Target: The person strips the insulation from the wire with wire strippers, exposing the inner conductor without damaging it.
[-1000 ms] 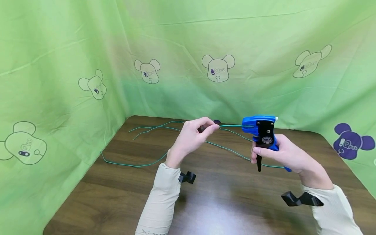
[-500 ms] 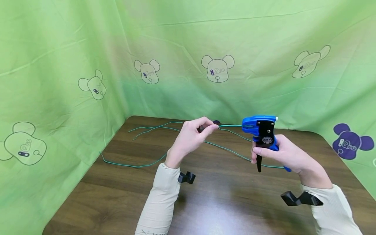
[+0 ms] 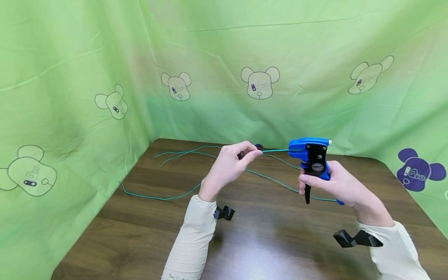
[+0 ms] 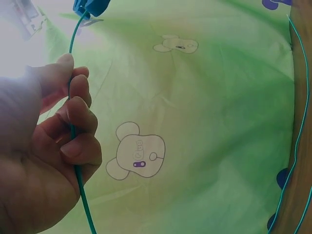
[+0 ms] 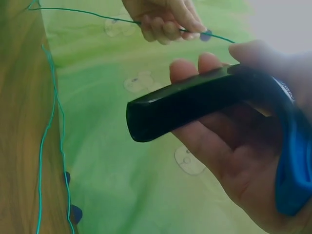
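A blue and black wire stripper [image 3: 315, 159] is held upright above the table by my right hand [image 3: 341, 182], whose fingers wrap its handles. In the right wrist view the black handle [image 5: 180, 102] crosses in front of the fingers. My left hand [image 3: 227, 165] pinches a thin green wire [image 3: 274, 150] between thumb and forefinger. From there the wire runs right into the stripper's blue nose, where its end is hidden. The left wrist view shows the same wire [image 4: 73, 129] passing along the curled fingers and down past the palm.
More green wire [image 3: 161, 198] lies in loose curves over the brown wooden table [image 3: 140, 233], some of it behind both hands. A green curtain [image 3: 210, 50] with bear-head prints hangs behind and at both sides. Black camera mounts [image 3: 224, 212] sit on the wrists.
Almost nothing differs. The whole head view has shifted very slightly, and both hands keep the same hold on the wire and the wire stripper.
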A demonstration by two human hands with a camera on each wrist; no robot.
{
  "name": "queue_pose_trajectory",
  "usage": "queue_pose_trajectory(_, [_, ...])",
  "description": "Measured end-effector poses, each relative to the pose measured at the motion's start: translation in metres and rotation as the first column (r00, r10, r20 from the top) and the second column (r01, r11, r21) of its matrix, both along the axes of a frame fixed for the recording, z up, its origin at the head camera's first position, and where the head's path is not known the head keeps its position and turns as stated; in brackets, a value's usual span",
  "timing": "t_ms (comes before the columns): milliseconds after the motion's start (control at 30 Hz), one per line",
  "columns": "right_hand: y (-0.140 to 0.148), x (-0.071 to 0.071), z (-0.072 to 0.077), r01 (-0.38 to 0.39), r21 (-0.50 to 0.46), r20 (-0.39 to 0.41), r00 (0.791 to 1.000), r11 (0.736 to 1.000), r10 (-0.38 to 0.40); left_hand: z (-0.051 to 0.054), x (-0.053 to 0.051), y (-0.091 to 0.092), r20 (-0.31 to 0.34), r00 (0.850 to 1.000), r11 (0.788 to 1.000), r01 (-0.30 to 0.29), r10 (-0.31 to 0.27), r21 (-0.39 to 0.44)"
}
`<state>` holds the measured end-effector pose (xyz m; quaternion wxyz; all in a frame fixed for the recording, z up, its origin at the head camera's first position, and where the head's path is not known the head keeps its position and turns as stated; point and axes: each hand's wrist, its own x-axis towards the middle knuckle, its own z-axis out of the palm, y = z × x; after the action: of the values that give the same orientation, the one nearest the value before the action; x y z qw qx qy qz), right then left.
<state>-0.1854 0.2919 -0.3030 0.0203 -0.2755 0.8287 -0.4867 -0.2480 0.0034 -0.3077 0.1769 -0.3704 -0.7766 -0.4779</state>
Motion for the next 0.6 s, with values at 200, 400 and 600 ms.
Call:
queue_pose_trajectory(200, [-0.008, 0.002, -0.004, 0.047, -0.001, -0.063, 0.997, 0.999, -0.047, 0.001, 0.001, -0.003, 0.001, 1.0, 1.0, -0.016, 0.016, 0.007])
queue_pose_trajectory(400, [-0.014, -0.001, -0.01, 0.031, -0.09, -0.059, 0.998, 0.995, -0.036, -0.001, 0.0, -0.002, 0.013, 1.0, 1.0, -0.016, 0.016, 0.005])
queue_pose_trajectory(600, [-0.021, -0.004, -0.015, 0.095, -0.201, 0.001, 0.995, 0.975, -0.097, 0.0, 0.0, -0.002, 0.008, 0.999, 0.999, -0.037, 0.037, 0.025])
